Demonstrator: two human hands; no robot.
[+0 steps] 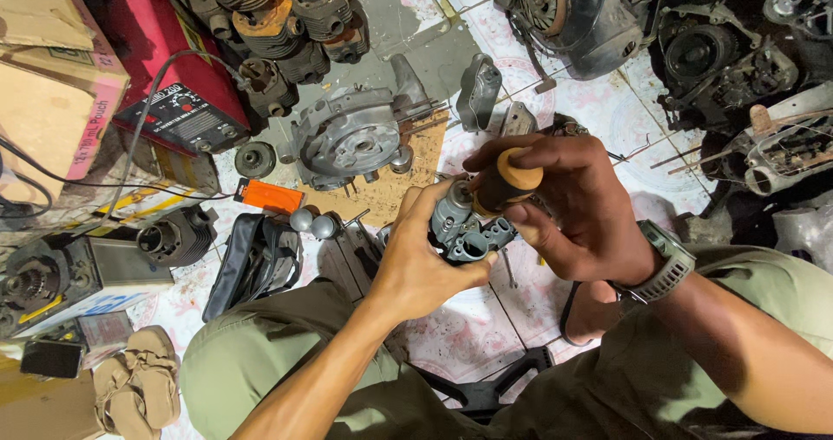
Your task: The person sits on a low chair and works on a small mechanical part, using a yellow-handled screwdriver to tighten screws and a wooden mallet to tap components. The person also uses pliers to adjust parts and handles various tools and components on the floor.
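We see the left hand point(423, 262) cupping a small grey cast-metal carburettor body point(462, 227) from below and behind, fingers curled tight around it, thumb lying along its near side. The part sits above the tiled floor point(599, 101), between the knees, in the middle of the view. The right hand point(568, 206) closes on a screwdriver with a black and orange handle point(506, 182), fingers wrapped and pressed together around the grip, the orange butt end showing between thumb and forefinger; the handle meets the top of the carburettor body (the blade itself is hidden from us). A grey wristwatch point(665, 262) rides the right wrist.

Beyond the hands, a large grey aluminium engine casing point(351, 136) lies on a sheet of brown board point(390, 188). Left of it we find a small orange plastic box point(271, 197), a red welding machine point(173, 75), and a black finned cylinder point(173, 236).
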